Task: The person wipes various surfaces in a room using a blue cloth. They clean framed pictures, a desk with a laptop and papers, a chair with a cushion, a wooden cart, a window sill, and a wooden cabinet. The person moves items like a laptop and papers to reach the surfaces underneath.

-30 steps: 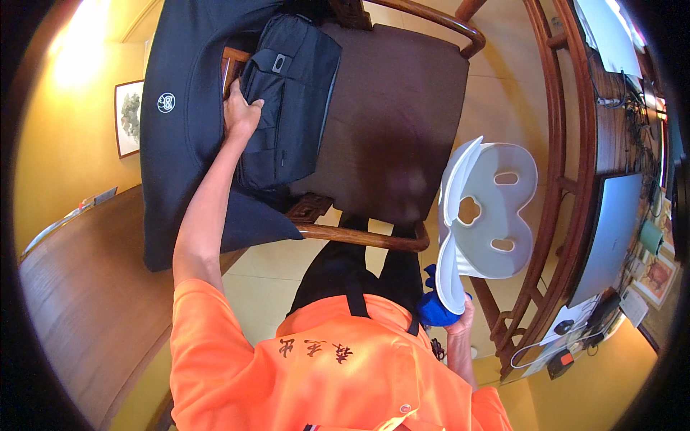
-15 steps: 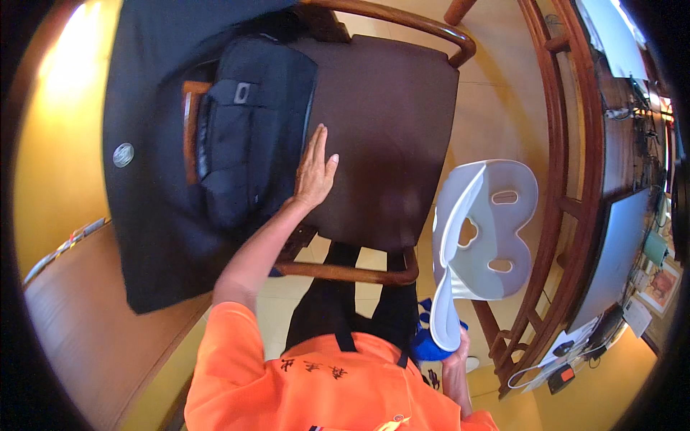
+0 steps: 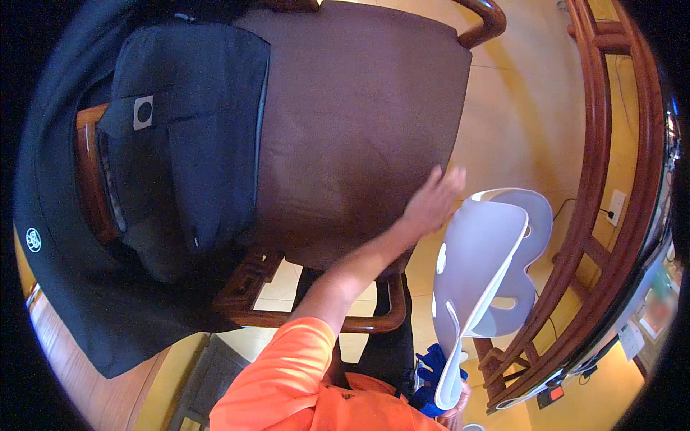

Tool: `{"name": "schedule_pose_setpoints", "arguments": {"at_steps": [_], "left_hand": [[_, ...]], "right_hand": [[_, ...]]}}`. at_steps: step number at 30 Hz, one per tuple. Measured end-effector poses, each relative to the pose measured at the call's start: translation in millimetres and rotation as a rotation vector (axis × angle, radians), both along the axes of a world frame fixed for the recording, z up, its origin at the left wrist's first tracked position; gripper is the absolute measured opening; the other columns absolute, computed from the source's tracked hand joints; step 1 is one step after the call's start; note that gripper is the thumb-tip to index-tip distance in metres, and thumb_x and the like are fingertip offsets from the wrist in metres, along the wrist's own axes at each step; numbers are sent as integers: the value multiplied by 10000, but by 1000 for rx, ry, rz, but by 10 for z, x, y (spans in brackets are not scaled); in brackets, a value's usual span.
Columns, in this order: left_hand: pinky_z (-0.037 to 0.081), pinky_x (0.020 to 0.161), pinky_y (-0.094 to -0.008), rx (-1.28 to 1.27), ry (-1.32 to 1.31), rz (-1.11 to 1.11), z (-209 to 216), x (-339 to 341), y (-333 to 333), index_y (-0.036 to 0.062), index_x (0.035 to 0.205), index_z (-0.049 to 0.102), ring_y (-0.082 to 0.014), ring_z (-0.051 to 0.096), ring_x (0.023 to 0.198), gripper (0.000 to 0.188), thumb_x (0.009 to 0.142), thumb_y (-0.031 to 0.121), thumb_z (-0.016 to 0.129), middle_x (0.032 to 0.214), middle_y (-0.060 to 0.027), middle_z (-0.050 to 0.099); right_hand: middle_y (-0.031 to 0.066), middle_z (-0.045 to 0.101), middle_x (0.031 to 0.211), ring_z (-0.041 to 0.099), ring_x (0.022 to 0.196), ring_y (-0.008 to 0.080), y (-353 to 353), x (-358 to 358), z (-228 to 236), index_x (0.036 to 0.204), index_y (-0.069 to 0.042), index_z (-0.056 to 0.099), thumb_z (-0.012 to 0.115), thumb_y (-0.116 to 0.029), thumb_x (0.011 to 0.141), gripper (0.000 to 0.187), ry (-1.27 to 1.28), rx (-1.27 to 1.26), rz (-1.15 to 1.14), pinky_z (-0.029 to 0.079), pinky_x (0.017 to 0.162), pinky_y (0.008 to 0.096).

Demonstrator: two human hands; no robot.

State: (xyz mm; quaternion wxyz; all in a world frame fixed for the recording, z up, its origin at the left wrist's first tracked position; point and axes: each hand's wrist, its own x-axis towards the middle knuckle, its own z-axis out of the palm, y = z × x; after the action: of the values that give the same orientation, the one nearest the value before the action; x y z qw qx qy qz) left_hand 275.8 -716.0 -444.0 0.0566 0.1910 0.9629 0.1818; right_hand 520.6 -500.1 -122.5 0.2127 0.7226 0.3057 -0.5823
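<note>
My right hand (image 3: 456, 404) is at the lower right, mostly hidden, and grips the low end of a curved grey moulded seat cushion (image 3: 474, 251). The cushion has pale edges and several oval cut-outs, and stands up from that hand. Bunched blue material (image 3: 431, 373) hangs beside the same hand; I cannot make out what it is. My left hand (image 3: 435, 200) reaches across the chair's front right part, fingers stretched and somewhat blurred. It comes near the cushion's upper left edge, holding nothing. Below it is the chair's brown padded seat (image 3: 352, 108).
A black bag or padded cover (image 3: 208, 129) lies against the chair's back on the left, with black cloth (image 3: 72, 302) draped over it. Wooden armrests (image 3: 366, 321) flank the seat. A dark wooden rail frame (image 3: 600, 144) stands at right, near cables and a wall socket (image 3: 615, 206).
My left hand has left the black bag's edge and swung right toward the cushion. The cushion has turned, showing more of its outer side. The view has shifted closer over the chair.
</note>
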Motion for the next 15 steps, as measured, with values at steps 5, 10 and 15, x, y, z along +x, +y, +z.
{"name": "schedule_pose_setpoints", "arguments": {"at_steps": [5, 10, 15], "left_hand": [[110, 1181, -526, 201, -205, -226, -12, 968, -470, 58, 1453, 391, -229, 170, 1480, 645, 903, 349, 558, 1592, -107, 222], [93, 1177, -544, -94, -94, 241, -53, 410, -2071, 26, 1496, 273, -303, 154, 1480, 711, 918, 344, 537, 1595, -161, 181], [91, 1173, -547, -215, 172, 502, -208, -1487, -2018, 36, 1519, 229, -272, 136, 1487, 700, 972, 414, 448, 1605, -136, 162]], "right_hand": [[208, 663, 1121, 679, 962, 321, -30, -37, -16, 1241, 74, 548, 638, -200, 735, 582, 3, -24, -30, 570, 875, 429], [207, 664, 1120, 679, 962, 319, -60, -5, -41, 1240, 75, 549, 639, -197, 737, 579, 8, -22, -70, 569, 875, 429], [207, 665, 1118, 679, 962, 318, 15, 4, -45, 1238, 76, 550, 640, -194, 739, 575, -12, -30, -56, 569, 876, 428]]}}
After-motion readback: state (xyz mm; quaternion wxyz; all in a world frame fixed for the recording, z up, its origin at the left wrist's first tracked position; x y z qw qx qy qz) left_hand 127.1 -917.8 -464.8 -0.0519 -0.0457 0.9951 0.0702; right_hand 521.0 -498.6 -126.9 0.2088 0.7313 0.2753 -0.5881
